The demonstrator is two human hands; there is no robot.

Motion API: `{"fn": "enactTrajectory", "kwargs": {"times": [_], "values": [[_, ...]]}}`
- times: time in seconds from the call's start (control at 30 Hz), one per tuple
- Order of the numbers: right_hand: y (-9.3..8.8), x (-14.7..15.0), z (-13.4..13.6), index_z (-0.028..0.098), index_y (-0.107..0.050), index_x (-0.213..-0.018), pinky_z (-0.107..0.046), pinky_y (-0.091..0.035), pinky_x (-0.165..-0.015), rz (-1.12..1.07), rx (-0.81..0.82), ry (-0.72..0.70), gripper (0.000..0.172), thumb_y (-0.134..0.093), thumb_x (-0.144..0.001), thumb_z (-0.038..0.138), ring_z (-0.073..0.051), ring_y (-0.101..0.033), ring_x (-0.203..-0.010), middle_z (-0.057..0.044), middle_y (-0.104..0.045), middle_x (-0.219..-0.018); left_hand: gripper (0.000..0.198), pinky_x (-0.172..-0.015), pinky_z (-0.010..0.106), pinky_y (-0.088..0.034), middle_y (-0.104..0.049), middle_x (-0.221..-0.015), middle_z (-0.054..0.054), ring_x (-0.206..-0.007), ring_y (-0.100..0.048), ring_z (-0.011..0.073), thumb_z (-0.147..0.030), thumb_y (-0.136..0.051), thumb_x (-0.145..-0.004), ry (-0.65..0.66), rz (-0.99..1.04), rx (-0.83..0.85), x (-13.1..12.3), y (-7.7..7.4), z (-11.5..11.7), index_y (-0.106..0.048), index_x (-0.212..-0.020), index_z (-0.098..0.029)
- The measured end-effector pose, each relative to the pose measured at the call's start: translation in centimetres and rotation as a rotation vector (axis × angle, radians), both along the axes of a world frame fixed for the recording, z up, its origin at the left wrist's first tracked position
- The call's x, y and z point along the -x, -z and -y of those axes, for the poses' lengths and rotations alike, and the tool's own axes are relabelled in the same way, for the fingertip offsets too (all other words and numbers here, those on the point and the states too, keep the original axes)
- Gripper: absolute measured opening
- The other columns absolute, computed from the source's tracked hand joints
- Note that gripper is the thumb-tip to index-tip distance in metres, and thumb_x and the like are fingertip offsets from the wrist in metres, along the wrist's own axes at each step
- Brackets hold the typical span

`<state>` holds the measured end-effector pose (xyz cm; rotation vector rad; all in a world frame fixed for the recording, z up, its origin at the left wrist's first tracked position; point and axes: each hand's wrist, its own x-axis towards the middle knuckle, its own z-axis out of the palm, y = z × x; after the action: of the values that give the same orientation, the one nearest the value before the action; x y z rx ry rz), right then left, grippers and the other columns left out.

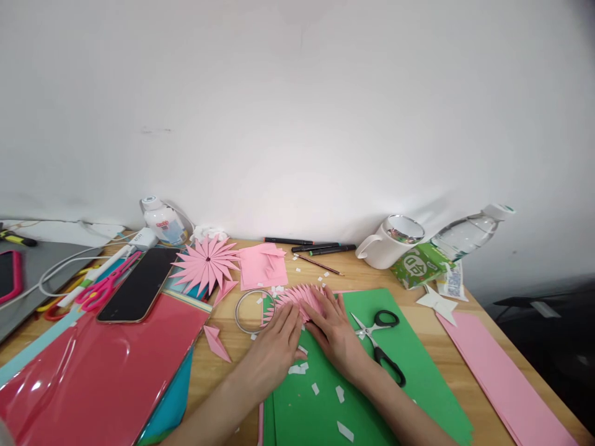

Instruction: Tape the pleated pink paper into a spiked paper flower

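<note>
Head view: left hand (279, 339) and right hand (333, 328) touch folded pink paper (294, 295).

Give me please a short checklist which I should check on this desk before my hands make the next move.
1. Both hands at the pleated paper: ok, left hand and right hand are over it.
2. All its pleats even: cannot tell, the hands cover part.
3. Scissors closed: not ok, they lie open beside the right hand.
4. Green paper free of scraps: not ok, white scraps lie on it.
5. Ring apart from the pleated paper: cannot tell, they meet in this view.
6. Mug away from the hands: ok, it stands near the wall.
</note>
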<state>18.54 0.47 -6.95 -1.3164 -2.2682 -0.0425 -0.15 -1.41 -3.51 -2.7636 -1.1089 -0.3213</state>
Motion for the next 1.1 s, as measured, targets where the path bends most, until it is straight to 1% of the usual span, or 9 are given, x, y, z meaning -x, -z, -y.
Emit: {"fn": "enactTrajectory", "kwargs": {"times": [0.13,0.23,0.4,0.5,0.6,0.7,0.87,0.97,1.1], "values": [[0.1,0.0,-0.1,0.032,-0.051,-0.131,-0.062,-0.032,-0.104,0.013,0.006,0.003,0.041,-0.05,-0.091,0.024,-0.034,-0.025,-0.139,-0.011,-0.042,-0.143,0.059,-0.106,0.044,-0.04,-0.046,-0.139,0.021,-0.134,-0.035,0.0323,-0.04,-0.052,-0.089,0.017,0.071,0.085,0.2,0.4,0.0,-0.039,-0.136,-0.006],[-0.2,0.0,-0.1,0.031,-0.052,-0.13,-0.062,-0.033,-0.103,0.052,0.03,0.0,0.041,-0.052,-0.09,0.023,-0.036,-0.025,-0.138,-0.013,-0.043,-0.142,0.063,-0.107,0.047,-0.039,-0.043,-0.142,0.022,-0.137,-0.03,0.0325,-0.036,-0.057,-0.087,0.028,0.155,0.219,0.4,0.1,-0.1,-0.035,-0.139,-0.01],[-1.4,0.2,-0.2,0.032,-0.054,-0.128,-0.063,-0.034,-0.101,0.132,0.122,0.022,0.041,-0.056,-0.088,0.023,-0.038,-0.03,-0.136,-0.012,-0.046,-0.139,0.067,-0.102,0.046,-0.044,-0.029,-0.149,0.021,-0.137,-0.031,0.0317,-0.038,-0.071,-0.075,-0.028,0.373,0.548,0.9,-1.8,-0.7,-0.043,-0.132,-0.017],[-1.7,0.3,-0.2,0.031,-0.054,-0.128,-0.063,-0.034,-0.101,0.123,0.145,0.029,0.042,-0.056,-0.088,0.022,-0.038,-0.031,-0.135,-0.012,-0.048,-0.138,0.051,-0.104,0.05,-0.04,-0.038,-0.145,0.018,-0.138,-0.028,0.0306,-0.038,-0.067,-0.079,-0.006,0.428,0.638,1.0,-3.0,-1.2,-0.05,-0.123,-0.019],[-1.6,0.2,-0.3,0.026,-0.052,-0.13,-0.063,-0.032,-0.103,0.067,0.156,0.018,0.042,-0.054,-0.088,0.024,-0.037,-0.03,-0.136,-0.012,-0.048,-0.139,0.043,-0.101,0.048,-0.045,-0.048,-0.135,0.019,-0.134,-0.036,0.0302,-0.032,-0.067,-0.08,-0.039,0.404,0.617,0.6,-3.6,-1.6,-0.052,-0.117,-0.015],[-1.4,-0.1,-0.1,0.018,-0.048,-0.132,-0.061,-0.032,-0.105,0.028,0.159,0.03,0.045,-0.053,-0.089,0.028,-0.035,-0.03,-0.137,-0.013,-0.046,-0.141,0.042,-0.098,0.049,-0.047,-0.051,-0.132,0.019,-0.13,-0.04,0.0316,-0.031,-0.068,-0.079,-0.053,0.377,0.552,0.3,-3.3,-1.5,-0.053,-0.114,-0.014],[-1.0,-0.4,0.5,0.018,-0.046,-0.134,-0.067,-0.019,-0.108,0.161,0.043,-0.023,0.045,-0.049,-0.091,0.03,-0.033,-0.023,-0.14,-0.012,-0.046,-0.141,0.055,-0.101,0.048,-0.045,-0.05,-0.132,0.02,-0.131,-0.039,0.0307,-0.028,-0.067,-0.08,-0.068,0.376,0.502,0.2,-2.5,-1.2,-0.043,-0.127,-0.013],[-0.8,-0.3,0.5,0.014,-0.041,-0.138,-0.06,-0.024,-0.11,0.183,0.031,-0.064,0.049,-0.048,-0.092,0.028,-0.029,-0.027,-0.139,-0.014,-0.044,-0.142,0.059,-0.102,0.047,-0.043,-0.05,-0.13,0.02,-0.132,-0.038,0.0302,-0.026,-0.066,-0.08,-0.072,0.369,0.483,0.0,-2.4,-1.2,-0.038,-0.131,-0.012],[-0.8,-0.1,0.2,0.011,-0.04,-0.139,-0.054,-0.03,-0.11,0.132,0.052,-0.09,0.051,-0.049,-0.091,0.024,-0.028,-0.031,-0.137,-0.018,-0.044,-0.141,0.046,-0.102,0.045,-0.044,-0.052,-0.128,0.018,-0.129,-0.042,0.0276,-0.031,-0.058,-0.086,-0.073,0.426,0.481,0.1,-2.2,-1.3,-0.043,-0.127,-0.015]]}}
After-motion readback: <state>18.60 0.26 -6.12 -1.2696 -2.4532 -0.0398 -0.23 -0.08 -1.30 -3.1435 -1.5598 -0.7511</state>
